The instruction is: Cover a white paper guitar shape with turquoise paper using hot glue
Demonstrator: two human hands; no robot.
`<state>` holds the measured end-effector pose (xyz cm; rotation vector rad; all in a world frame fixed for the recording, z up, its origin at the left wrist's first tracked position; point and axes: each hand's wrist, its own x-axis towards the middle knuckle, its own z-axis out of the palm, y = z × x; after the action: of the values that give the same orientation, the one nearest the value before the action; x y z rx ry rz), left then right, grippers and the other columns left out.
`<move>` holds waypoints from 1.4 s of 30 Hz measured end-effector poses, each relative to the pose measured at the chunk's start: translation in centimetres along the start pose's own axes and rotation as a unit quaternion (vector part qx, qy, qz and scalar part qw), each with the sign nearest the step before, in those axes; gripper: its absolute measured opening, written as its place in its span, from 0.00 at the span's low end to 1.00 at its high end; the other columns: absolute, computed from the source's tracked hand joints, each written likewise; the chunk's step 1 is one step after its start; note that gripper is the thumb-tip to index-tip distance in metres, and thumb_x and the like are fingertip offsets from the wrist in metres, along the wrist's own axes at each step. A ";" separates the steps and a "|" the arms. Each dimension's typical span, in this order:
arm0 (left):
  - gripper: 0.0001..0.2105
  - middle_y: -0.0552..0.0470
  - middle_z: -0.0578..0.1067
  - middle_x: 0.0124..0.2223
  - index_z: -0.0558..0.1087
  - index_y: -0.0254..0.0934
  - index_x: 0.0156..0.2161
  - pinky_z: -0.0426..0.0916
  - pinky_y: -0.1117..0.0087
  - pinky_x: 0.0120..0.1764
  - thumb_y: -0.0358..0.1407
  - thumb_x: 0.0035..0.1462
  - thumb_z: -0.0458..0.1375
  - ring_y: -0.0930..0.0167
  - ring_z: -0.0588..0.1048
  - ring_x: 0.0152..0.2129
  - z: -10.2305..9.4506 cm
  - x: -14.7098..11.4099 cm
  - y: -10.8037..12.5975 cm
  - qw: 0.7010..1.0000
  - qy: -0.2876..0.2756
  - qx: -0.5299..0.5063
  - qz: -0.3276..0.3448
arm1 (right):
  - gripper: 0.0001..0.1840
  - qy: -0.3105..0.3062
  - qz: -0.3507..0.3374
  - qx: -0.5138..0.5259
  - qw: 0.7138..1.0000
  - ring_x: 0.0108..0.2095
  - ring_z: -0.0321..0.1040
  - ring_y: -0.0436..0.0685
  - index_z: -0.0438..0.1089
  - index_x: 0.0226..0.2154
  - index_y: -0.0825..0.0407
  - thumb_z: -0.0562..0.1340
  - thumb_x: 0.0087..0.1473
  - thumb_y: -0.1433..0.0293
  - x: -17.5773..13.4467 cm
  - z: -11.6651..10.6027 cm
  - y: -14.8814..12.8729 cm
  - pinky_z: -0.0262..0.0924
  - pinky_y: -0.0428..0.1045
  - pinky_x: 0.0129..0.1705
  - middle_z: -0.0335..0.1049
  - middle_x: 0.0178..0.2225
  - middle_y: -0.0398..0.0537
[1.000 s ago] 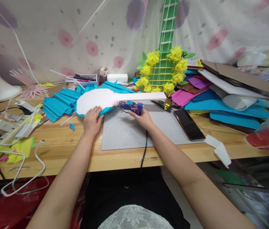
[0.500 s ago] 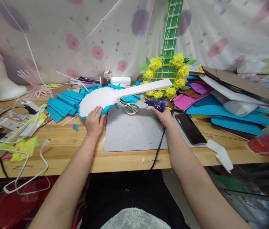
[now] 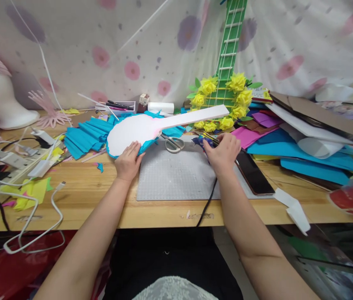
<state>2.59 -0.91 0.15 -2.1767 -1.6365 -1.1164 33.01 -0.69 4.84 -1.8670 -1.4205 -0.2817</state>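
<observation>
A white, guitar-shaped foam board (image 3: pixel 131 129) with a long neck lies across the back of the work area, blue crepe paper wrapped along its lower edge. My left hand (image 3: pixel 128 160) grips that lower edge, fingers on the white face and thumb to the right. My right hand (image 3: pixel 223 153) is closed around a blue glue gun (image 3: pixel 199 141) above the grey cutting mat (image 3: pixel 173 179); the fingers hide much of its body. Its black cord (image 3: pixel 208 202) hangs over the table edge. Scissors (image 3: pixel 174 144) lie between the hands, partly under the board.
Right of the mat is a phone (image 3: pixel 254 173), with stacked coloured sheets (image 3: pixel 289 143) behind. A green guitar shape with yellow paper flowers (image 3: pixel 240 98) leans at the back. Blue crepe paper (image 3: pixel 85 135) lies left. A power strip (image 3: pixel 10 179) and white cables crowd the left edge.
My right hand has shifted slightly right and turned over the glue gun, now covering more of it. My left hand stays on the board. The view has tilted a little.
</observation>
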 end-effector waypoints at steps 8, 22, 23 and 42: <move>0.17 0.49 0.75 0.50 0.74 0.41 0.47 0.68 0.64 0.49 0.45 0.59 0.51 0.65 0.72 0.49 0.4 0.0 1.0 0.999 -0.028 0.012 0.028 | 0.07 -0.133 -0.120 0.081 0.981 0.44 0.60 0.64 0.69 0.31 0.52 0.59 0.51 0.66 -2.2 1.6 -3.9 0.52 0.57 0.46 0.69 0.38 0.56; 0.17 0.49 0.75 0.50 0.74 0.40 0.46 0.68 0.65 0.45 0.46 0.57 0.53 0.65 0.74 0.45 0.4 -0.1 1.5 0.999 -0.022 0.037 0.025 | 0.09 -0.444 0.346 0.601 0.567 0.18 0.54 0.44 0.62 0.23 0.52 0.64 0.42 0.76 -4.2 6.1 -11.9 0.50 0.41 0.21 0.60 0.18 0.35; 0.17 0.49 0.74 0.51 0.74 0.40 0.46 0.68 0.64 0.44 0.46 0.57 0.53 0.64 0.74 0.45 0.4 -0.1 1.6 0.999 -0.023 0.038 0.020 | 0.09 -0.432 0.349 0.605 0.571 0.18 0.54 0.44 0.61 0.22 0.52 0.64 0.42 0.76 -4.4 6.4 -12.2 0.50 0.41 0.21 0.60 0.18 0.34; 0.26 0.38 0.61 0.62 0.59 0.33 0.59 0.54 0.53 0.60 0.34 0.55 0.52 0.61 0.56 0.61 1.5 0.2 1.1 0.994 -0.031 -0.032 0.095 | 0.14 -0.265 0.213 0.719 0.606 0.44 0.69 0.53 0.72 0.34 0.53 0.62 0.39 0.76 -6.3 8.8 -13.7 0.60 0.50 0.51 0.76 0.38 0.43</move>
<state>4.27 -0.29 -0.46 -2.3719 -1.3978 -1.0715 16.13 1.93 1.05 -0.7281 -0.8274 1.3910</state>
